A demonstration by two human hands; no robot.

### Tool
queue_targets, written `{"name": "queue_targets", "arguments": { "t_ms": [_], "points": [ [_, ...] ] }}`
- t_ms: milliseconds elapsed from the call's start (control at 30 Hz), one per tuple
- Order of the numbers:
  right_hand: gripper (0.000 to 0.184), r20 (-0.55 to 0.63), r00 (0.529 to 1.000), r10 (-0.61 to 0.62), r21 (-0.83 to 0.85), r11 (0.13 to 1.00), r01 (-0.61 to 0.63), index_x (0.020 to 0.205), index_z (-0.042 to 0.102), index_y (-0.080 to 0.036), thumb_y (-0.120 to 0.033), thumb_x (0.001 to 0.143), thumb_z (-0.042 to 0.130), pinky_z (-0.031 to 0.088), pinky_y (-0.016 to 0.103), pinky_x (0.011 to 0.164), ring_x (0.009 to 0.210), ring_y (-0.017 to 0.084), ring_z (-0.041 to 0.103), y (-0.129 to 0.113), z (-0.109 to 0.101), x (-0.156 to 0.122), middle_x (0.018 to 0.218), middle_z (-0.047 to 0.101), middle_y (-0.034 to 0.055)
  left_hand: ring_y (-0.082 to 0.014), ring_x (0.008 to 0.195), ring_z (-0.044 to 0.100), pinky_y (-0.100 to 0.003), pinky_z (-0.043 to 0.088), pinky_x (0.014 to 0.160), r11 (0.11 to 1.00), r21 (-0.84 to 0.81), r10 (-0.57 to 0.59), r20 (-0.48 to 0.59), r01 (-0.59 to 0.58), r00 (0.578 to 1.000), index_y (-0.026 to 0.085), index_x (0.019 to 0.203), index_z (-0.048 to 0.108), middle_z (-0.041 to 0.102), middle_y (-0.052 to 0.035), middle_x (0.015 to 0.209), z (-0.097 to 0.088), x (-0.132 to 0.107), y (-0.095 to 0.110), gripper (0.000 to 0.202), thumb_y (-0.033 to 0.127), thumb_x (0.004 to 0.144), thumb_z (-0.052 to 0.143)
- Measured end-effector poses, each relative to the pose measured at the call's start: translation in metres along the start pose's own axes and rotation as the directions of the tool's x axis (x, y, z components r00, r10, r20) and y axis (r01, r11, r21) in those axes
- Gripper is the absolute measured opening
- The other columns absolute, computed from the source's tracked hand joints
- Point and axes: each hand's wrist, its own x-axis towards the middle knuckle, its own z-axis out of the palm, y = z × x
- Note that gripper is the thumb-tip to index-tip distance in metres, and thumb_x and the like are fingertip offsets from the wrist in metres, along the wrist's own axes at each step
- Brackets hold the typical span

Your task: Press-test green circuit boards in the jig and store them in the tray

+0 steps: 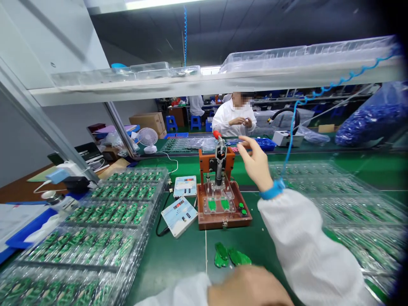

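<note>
My right hand (255,163), with a blue strap at the wrist, hangs in the air just right of the clamp's red-tipped lever (217,134). Its fingers are apart and hold nothing. The lever stands upright on a toggle-clamp test fixture (211,221) with a brown wooden base. Two green circuit boards (225,205) sit side by side in the fixture's clear plate. My left hand (251,285) is blurred at the bottom edge, its fingers hidden. Just beyond it on the green mat lie several loose green boards (239,256).
Two white meter boxes (180,216) with red digits stand left of the fixture. Stacked clear trays of boards (121,227) line the left, more trays (347,191) the right. A blue coiled cord (289,142) hangs at right. Across the bench sits a person in white (234,117).
</note>
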Motion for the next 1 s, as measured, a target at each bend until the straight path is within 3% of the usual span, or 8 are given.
{"name": "queue_targets", "arguments": {
  "t_ms": [33, 100, 167, 267, 400, 733, 900, 1000],
  "points": [
    [0.035, -0.026, 0.998, 0.056, -0.008, 0.998, -0.056, 0.121, 0.063, -0.022, -0.044, 0.095, 0.053, 0.049, 0.037, 0.082, 0.098, 0.024, 0.063, 0.008, -0.007, -0.021, 0.108, 0.07, 0.0075, -0.0219, 0.1, 0.067, -0.036, 0.052, 0.096, 0.996, 0.019, -0.077, -0.219, 0.084, 0.973, 0.021, 0.095, 0.069, 0.072, -0.0054, 0.099, -0.017, -0.005, -0.005, 0.02, 0.029, 0.099, 0.051],
    [0.03, 0.036, 0.992, 0.118, -0.077, 0.99, -0.115, 0.112, 0.067, -0.021, -0.042, 0.095, 0.053, 0.049, 0.038, 0.081, 0.096, 0.025, 0.062, 0.025, -0.014, -0.066, 0.107, 0.07, 0.0083, -0.0204, 0.087, 0.067, -0.035, 0.054, 0.085, 0.95, -0.015, -0.255, -0.616, 0.313, 0.745, 0.02, 0.09, 0.067, 0.07, -0.0051, 0.089, -0.054, -0.017, -0.019, 0.023, 0.026, 0.1, 0.047],
    [0.026, 0.23, 0.971, 0.058, -0.173, 0.985, -0.017, 0.103, 0.071, -0.021, -0.036, 0.097, 0.05, 0.048, 0.043, 0.09, 0.101, 0.026, 0.06, 0.039, -0.011, -0.106, 0.106, 0.071, 0.0089, -0.0224, 0.093, 0.065, -0.038, 0.053, 0.086, 0.907, 0.021, -0.259, -0.76, 0.42, 0.596, 0.02, 0.092, 0.067, 0.068, -0.0064, 0.094, -0.087, -0.026, -0.039, 0.018, 0.026, 0.098, 0.051],
    [0.026, 0.419, 0.908, 0.013, -0.288, 0.95, 0.119, 0.108, 0.072, -0.021, -0.03, 0.098, 0.05, 0.046, 0.05, 0.096, 0.114, 0.03, 0.054, 0.046, 0.003, -0.144, 0.119, 0.067, 0.0107, -0.0283, 0.116, 0.055, -0.048, 0.044, 0.102, 0.84, 0.19, -0.174, -0.792, 0.507, 0.585, 0.02, 0.113, 0.067, 0.061, -0.0111, 0.12, -0.114, -0.03, -0.067, 0.023, 0.027, 0.095, 0.055],
    [0.021, 0.451, 0.884, 0.118, -0.268, 0.963, 0.008, 0.106, 0.07, -0.019, -0.028, 0.095, 0.055, 0.043, 0.055, 0.099, 0.123, 0.034, 0.048, 0.043, 0.013, -0.15, 0.128, 0.063, 0.0123, -0.0303, 0.127, 0.046, -0.053, 0.039, 0.108, 0.793, 0.289, -0.126, -0.784, 0.537, 0.607, 0.02, 0.122, 0.064, 0.055, -0.0127, 0.134, -0.115, -0.023, -0.081, 0.029, 0.028, 0.096, 0.054],
    [0.031, 0.573, 0.75, 0.33, 0.176, 0.844, -0.506, 0.102, 0.062, -0.018, -0.044, 0.085, 0.063, 0.051, 0.028, 0.068, 0.073, 0.016, 0.062, 0.035, -0.002, -0.154, 0.081, 0.064, 0.0013, -0.027, 0.093, 0.063, -0.044, 0.045, 0.089, 0.876, 0.171, -0.055, -0.893, 0.452, 0.446, 0.02, 0.096, 0.066, 0.07, -0.0047, 0.086, -0.097, -0.027, -0.08, 0.022, 0.041, 0.089, 0.067],
    [0.028, 0.649, 0.682, 0.337, 0.276, 0.731, -0.624, 0.095, 0.063, -0.018, -0.04, 0.079, 0.071, 0.047, 0.027, 0.068, 0.071, 0.014, 0.06, 0.02, -0.009, -0.153, 0.079, 0.065, 0.0003, -0.0232, 0.085, 0.063, -0.037, 0.048, 0.082, 0.922, 0.167, -0.042, -0.853, 0.349, 0.519, 0.021, 0.076, 0.065, 0.067, -0.0029, 0.082, -0.087, -0.027, -0.079, 0.025, 0.043, 0.088, 0.069],
    [0.032, 0.598, 0.709, 0.373, 0.218, 0.776, -0.592, 0.092, 0.065, -0.017, -0.043, 0.075, 0.072, 0.048, 0.027, 0.066, 0.068, 0.015, 0.061, 0.026, -0.027, -0.134, 0.074, 0.066, 0.0009, -0.0235, 0.091, 0.063, -0.037, 0.048, 0.085, 0.937, 0.173, -0.022, -0.838, 0.304, 0.546, 0.023, 0.085, 0.07, 0.069, -0.0033, 0.089, -0.087, -0.028, -0.076, 0.02, 0.042, 0.091, 0.066]
  ]
}}
